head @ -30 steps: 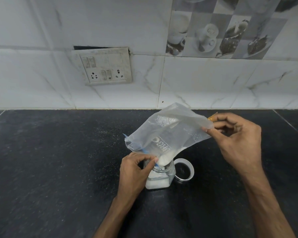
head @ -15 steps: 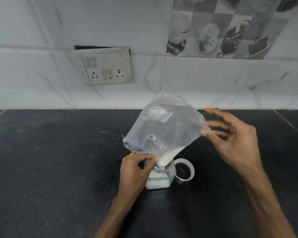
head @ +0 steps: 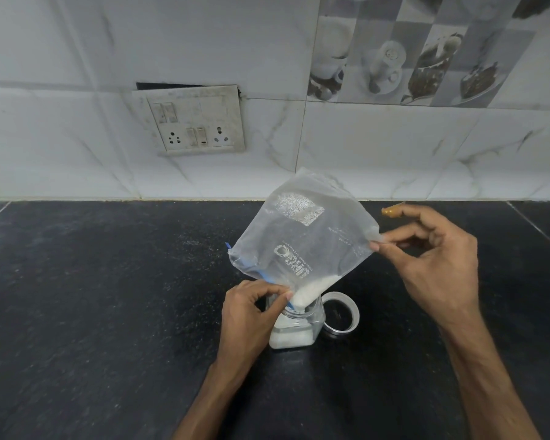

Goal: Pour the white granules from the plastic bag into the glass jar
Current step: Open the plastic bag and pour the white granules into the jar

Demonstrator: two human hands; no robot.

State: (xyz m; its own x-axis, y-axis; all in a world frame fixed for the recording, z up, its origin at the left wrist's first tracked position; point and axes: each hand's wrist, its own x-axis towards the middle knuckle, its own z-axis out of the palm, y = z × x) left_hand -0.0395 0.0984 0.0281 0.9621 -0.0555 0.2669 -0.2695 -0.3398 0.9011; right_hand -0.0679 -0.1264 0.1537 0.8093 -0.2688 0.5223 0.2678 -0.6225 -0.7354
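Far off to the left of both hands, up on the pale tiled wall, a grubby switch plate [head: 193,121] sat crooked over a dark gap. Below it ran the black stone counter [head: 92,312], dusted with pale specks.

The left hand [head: 246,315] was clenched in a pinch on the lower edge of the plastic bag [head: 302,246], thumb and forefinger closed on the film right where the blue zip strip [head: 254,270] ended, at the mouth of the glass jar [head: 294,325]. The jar stood upright on the counter, tucked against the inner side of that hand, its bottom filled with a white layer. The bag was clear and tipped steeply, one corner pointing down into the jar's opening. The white granules [head: 311,289] had gathered in that low corner, touching the rim; the rest of the bag, printed with pale lettering, stood up nearly empty above the hands.

Just to the right of the jar, touching or almost touching it, a round lid [head: 342,315] lay on the counter, between the two forearms.

The right hand [head: 432,258] grasped the bag's upper right corner, thumb and forefinger nipped on the plastic and the other fingers curled loosely. Just beyond its knuckles, a small brownish scrap [head: 391,211] showed; I could not tell what it was.
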